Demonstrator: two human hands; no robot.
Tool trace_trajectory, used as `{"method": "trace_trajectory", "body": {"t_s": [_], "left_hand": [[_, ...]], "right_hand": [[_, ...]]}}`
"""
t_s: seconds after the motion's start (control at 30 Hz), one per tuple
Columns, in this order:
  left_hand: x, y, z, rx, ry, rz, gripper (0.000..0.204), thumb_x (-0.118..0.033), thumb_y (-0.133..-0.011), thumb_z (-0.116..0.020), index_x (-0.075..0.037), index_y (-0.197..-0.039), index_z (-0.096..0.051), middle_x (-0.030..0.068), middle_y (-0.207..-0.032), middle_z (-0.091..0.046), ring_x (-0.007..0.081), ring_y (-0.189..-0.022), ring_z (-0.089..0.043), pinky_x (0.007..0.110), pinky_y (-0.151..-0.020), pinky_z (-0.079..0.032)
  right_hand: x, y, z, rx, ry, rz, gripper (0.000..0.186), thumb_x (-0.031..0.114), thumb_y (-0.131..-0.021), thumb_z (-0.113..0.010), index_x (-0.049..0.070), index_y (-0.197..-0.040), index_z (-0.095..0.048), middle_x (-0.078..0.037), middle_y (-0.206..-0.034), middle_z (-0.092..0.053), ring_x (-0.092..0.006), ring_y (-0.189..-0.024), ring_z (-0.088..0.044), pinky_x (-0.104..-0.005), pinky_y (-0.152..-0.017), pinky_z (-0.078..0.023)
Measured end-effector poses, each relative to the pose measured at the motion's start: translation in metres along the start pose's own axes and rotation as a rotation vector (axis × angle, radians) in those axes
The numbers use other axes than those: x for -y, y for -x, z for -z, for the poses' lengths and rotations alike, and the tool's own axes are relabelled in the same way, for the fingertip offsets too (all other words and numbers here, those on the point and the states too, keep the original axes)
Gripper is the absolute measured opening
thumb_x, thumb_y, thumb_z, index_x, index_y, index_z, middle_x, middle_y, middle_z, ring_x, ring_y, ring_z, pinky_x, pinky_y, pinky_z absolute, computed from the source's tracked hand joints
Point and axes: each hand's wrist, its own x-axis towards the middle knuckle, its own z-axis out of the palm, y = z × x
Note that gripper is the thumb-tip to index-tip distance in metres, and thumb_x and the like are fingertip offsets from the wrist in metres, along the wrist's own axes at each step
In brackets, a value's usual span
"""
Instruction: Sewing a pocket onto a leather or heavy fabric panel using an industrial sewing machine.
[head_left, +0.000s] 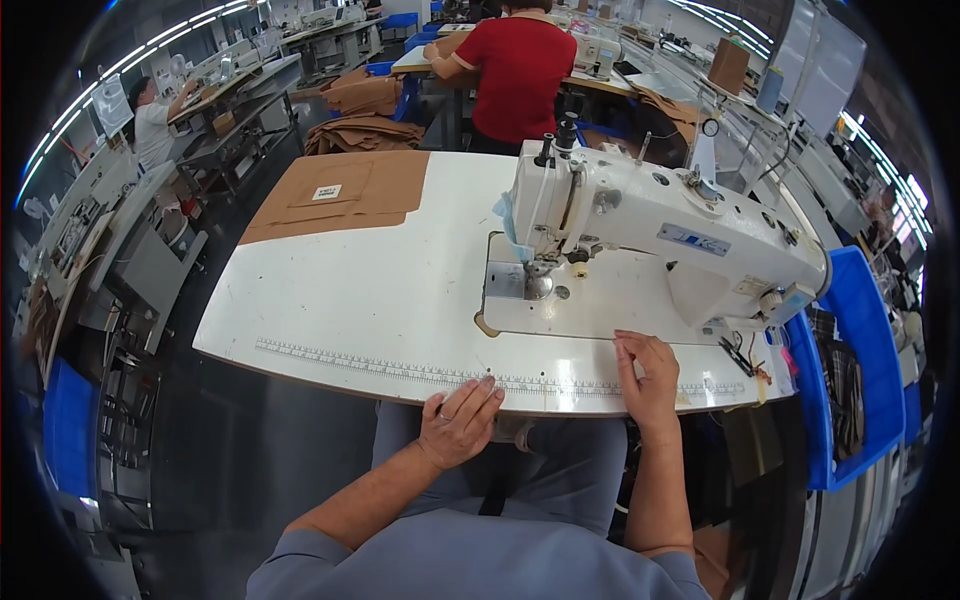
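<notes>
My left hand [461, 420] rests at the front edge of the white sewing table [360, 290], fingers stretched over the ruler scale [370, 368] and holding nothing. Farther right, my right hand [650, 375] lies on the tabletop with loosely bent fingers, nothing visible in it. Just beyond my hands stands a white industrial sewing machine [640, 210], its presser foot area [538, 280] bare of fabric. A brown fabric piece [385, 190] with a white label [327, 192] lies flat at the table's far left, out of reach of both hands.
Black thread snips [737, 354] lie at the table's right end. Beside it hangs a blue bin [870, 370] with dark cloth inside. Ahead, a person in a red top [523, 75] works near stacked brown fabric [362, 134]. Another person [152, 125] sits far left.
</notes>
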Motion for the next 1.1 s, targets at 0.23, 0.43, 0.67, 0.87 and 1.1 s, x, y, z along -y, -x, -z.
{"method": "trace_trajectory", "body": {"t_s": [0.23, 0.43, 0.67, 0.87, 1.1], "left_hand": [[-0.001, 0.002, -0.006, -0.042, -0.011, 0.006, 0.052, -0.027, -0.086, -0.064, -0.023, -0.137, -0.066, -0.0047, -0.142, -0.064, 0.0124, -0.135, -0.052, 0.045, -0.126, -0.010], [-0.002, 0.005, -0.003, -0.037, 0.007, 0.008, 0.052, -0.028, -0.088, -0.063, -0.023, -0.139, -0.065, -0.0045, -0.144, -0.063, 0.0119, -0.137, -0.050, 0.046, -0.126, -0.009], [0.003, 0.001, -0.005, -0.108, -0.015, -0.025, 0.044, -0.028, -0.089, -0.064, -0.024, -0.133, -0.068, -0.0052, -0.139, -0.066, 0.0118, -0.133, -0.053, 0.047, -0.126, -0.009], [0.001, 0.003, -0.006, -0.096, -0.012, -0.035, 0.040, -0.031, -0.098, -0.053, -0.025, -0.135, -0.068, -0.0054, -0.142, -0.064, 0.0099, -0.134, -0.053, 0.044, -0.126, -0.011], [0.003, 0.005, -0.010, -0.110, -0.039, -0.028, 0.042, -0.030, -0.094, -0.057, -0.024, -0.134, -0.068, -0.0058, -0.141, -0.065, 0.0108, -0.134, -0.053, 0.045, -0.127, -0.008]], "right_hand": [[-0.011, 0.019, 0.004, -0.032, -0.210, -0.332, 0.010, 0.005, -0.097, -0.069, -0.004, -0.102, -0.073, -0.014, -0.099, -0.076, -0.0192, -0.080, -0.069, -0.0300, -0.075, -0.054], [-0.010, 0.022, 0.003, 0.032, -0.207, -0.435, 0.012, 0.006, -0.098, -0.068, -0.004, -0.102, -0.073, -0.013, -0.096, -0.075, -0.0173, -0.082, -0.068, -0.0284, -0.075, -0.054], [-0.005, 0.020, -0.001, 0.051, -0.157, -0.395, 0.012, 0.005, -0.098, -0.068, -0.005, -0.101, -0.072, -0.014, -0.095, -0.074, -0.0183, -0.081, -0.069, -0.0291, -0.076, -0.054], [-0.005, 0.023, 0.001, 0.055, -0.064, -0.394, 0.011, 0.005, -0.097, -0.069, -0.005, -0.100, -0.073, -0.015, -0.093, -0.074, -0.0199, -0.082, -0.070, -0.0305, -0.075, -0.054], [-0.001, 0.013, -0.004, 0.030, -0.028, -0.337, 0.010, 0.007, -0.096, -0.071, -0.002, -0.099, -0.073, -0.015, -0.090, -0.074, -0.0247, -0.077, -0.071, -0.0323, -0.072, -0.055]]}}
